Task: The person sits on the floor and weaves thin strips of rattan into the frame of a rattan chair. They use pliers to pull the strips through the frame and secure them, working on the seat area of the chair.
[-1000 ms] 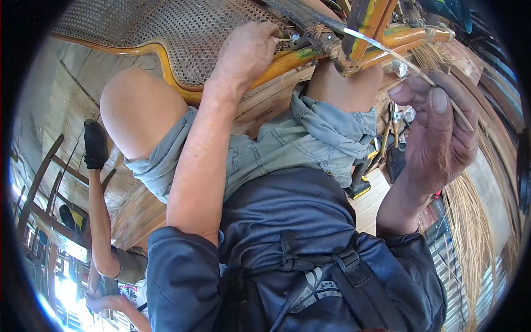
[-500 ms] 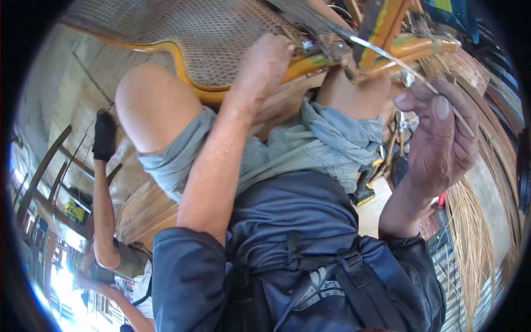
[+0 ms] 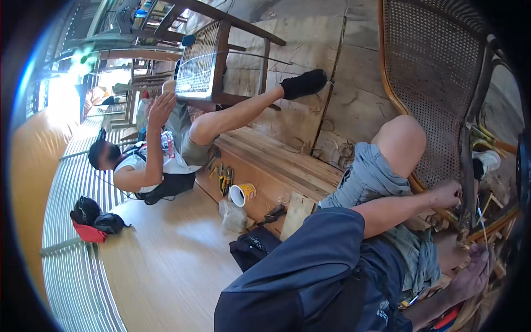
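The right hand [image 3: 472, 273] pinches a thin pale strip [image 3: 482, 222], best guided untwisted, while the left hand [image 3: 446, 194] curls, hold unclear, by the brown woven panel [image 3: 431, 72].

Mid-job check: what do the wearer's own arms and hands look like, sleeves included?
The left hand and right hand look bare, with no gloves showing. A loose, short, dark navy sleeve covers the left upper arm; the left forearm is bare, with no watch visible. The right sleeve cannot be made out.
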Tool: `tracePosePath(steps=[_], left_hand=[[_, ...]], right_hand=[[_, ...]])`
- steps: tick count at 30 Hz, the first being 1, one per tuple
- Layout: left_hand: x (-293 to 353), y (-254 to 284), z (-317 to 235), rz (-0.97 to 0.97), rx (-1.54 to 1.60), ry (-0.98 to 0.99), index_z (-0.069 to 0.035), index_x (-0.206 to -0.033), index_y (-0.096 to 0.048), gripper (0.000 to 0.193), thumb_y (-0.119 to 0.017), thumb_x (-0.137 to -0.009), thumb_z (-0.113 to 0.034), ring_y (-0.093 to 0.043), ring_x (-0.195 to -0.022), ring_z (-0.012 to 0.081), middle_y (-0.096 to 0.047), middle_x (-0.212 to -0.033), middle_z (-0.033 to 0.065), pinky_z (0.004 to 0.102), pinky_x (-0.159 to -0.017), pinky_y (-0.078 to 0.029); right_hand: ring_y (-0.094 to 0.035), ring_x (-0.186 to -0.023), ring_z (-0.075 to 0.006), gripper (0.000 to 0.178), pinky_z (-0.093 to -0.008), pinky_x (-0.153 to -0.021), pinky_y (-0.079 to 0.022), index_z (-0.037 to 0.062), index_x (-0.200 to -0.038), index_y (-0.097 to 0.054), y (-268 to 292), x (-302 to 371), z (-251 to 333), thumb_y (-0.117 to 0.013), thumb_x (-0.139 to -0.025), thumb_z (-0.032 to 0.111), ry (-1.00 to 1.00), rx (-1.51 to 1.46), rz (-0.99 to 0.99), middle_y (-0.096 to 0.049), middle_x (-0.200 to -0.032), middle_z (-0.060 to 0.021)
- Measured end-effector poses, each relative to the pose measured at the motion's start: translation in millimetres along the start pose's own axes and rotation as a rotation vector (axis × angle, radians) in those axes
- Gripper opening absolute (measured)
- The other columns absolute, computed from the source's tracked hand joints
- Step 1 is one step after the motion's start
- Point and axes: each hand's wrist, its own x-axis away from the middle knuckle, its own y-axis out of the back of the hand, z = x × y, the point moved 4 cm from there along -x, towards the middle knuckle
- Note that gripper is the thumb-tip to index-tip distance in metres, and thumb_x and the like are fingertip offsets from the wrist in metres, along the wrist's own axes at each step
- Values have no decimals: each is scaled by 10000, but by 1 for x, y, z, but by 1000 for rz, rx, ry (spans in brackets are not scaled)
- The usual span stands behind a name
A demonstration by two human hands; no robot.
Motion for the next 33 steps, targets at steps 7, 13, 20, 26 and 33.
tracePosePath(steps=[7, 13, 20, 26, 33], left_hand=[[-10, -10, 0, -29, 46, -21, -23, -863, -646, 231, -634, -737, -215, -622, -781, 325, -629, -781, 194, 423, -719, -472], [-8, -14, -1, -140, -184, -98, -27, -846, -643, 214, -607, -770, -224, -598, -819, 371, -621, -818, 199, 454, -743, -459], [-4, -15, -3, -142, -151, -126, -45, -865, -635, 191, -604, -772, -209, -597, -846, 363, -623, -857, 195, 447, -757, -463], [5, -11, -14, -78, -68, -91, -29, -876, -620, 176, -588, -777, -170, -602, -847, 361, -621, -861, 206, 433, -747, -466], [4, -15, -19, -67, -84, -62, 13, -858, -606, 187, -568, -805, -162, -598, -816, 385, -610, -833, 223, 448, -725, -463]], right_hand=[[-566, -785, -157, 251, -259, -701, -459, -65, -1089, -546, -4, 1, 14, -428, -943, 102, 97, -74, 126, -589, -886, -124], [-566, -778, -154, 258, -246, -685, -459, -68, -1098, -540, 1, 2, 9, -428, -945, 106, 65, -81, 97, -593, -892, -130], [-571, -782, -155, 263, -257, -701, -467, -65, -1097, -540, 4, 3, 3, -432, -949, 123, 25, -83, 74, -599, -899, -125], [-570, -801, -162, 273, -262, -712, -467, -64, -1101, -532, -3, 8, 6, -443, -948, 144, 17, -62, 73, -598, -902, -121], [-577, -803, -164, 272, -271, -708, -482, -67, -1099, -530, 6, 4, 7, -458, -940, 142, 27, -44, 83, -604, -914, -134]])
